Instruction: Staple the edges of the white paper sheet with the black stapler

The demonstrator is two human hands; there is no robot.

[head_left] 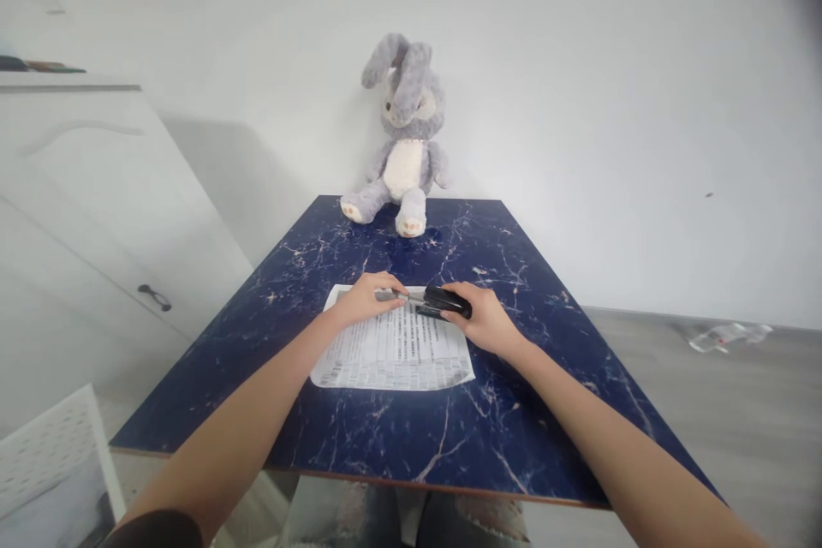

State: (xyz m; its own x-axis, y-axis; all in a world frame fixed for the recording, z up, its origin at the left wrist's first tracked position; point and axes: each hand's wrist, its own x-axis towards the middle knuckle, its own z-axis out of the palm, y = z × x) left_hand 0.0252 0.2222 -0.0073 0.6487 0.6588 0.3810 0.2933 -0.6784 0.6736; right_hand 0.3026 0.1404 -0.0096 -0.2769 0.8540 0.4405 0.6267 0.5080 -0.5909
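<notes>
A printed sheet of paper lies on the dark blue marbled table. At the sheet's far edge my right hand is closed round a black stapler whose metal front points left. My left hand rests on the paper's top left part, its fingers pinching the stapler's silver tip.
A grey plush rabbit sits at the table's far edge against the white wall. A white cabinet with a dark handle stands to the left. Crumpled clear plastic lies on the grey floor at the right. A white perforated panel is at the lower left.
</notes>
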